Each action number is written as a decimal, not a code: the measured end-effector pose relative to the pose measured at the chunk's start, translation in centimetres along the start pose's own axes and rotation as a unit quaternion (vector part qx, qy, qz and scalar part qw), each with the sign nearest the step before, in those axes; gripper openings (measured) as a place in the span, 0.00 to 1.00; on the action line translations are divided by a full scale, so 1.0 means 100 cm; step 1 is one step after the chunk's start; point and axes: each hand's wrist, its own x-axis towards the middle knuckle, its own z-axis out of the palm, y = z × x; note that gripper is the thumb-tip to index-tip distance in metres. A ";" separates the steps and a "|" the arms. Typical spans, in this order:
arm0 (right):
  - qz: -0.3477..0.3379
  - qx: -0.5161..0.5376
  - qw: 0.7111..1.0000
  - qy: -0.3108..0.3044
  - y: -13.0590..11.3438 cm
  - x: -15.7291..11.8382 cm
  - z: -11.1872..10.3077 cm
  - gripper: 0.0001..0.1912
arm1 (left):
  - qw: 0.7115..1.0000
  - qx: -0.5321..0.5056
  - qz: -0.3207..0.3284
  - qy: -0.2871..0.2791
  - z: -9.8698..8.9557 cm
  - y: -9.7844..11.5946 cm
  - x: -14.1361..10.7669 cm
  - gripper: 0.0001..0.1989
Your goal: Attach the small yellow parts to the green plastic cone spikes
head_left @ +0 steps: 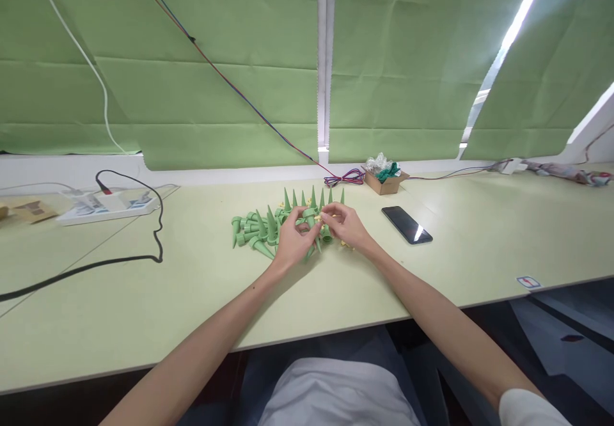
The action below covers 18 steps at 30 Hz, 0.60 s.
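My left hand [295,237] is closed around a green plastic watering spike [311,221], its pointed end slanting down. Against the spike's wide end, the fingertips of my right hand [346,224] pinch a small yellow piece [318,217]. A heap of loose green spikes [254,229] lies to the left of my left hand. Behind both hands, several more green spikes [313,197] stand point up in a row. A few small yellow pieces [346,245] show on the table beneath my right wrist.
A black phone [407,224] lies right of my hands on the pale table [201,298]. At the back stands a small cardboard box [384,184] with plastic and green material, beside a coiled cable [349,177]. A power strip [110,208] and black cord [119,260] are left.
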 end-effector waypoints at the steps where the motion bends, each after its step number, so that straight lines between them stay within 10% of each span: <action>1: -0.004 -0.001 1.000 -0.004 0.000 0.000 0.000 0.20 | 1.000 -0.001 0.000 0.001 0.000 0.000 0.000 0.23; 18: -0.003 -0.071 0.997 0.019 0.010 0.001 -0.001 0.33 | 0.998 0.048 0.022 -0.018 0.002 0.004 -0.003 0.21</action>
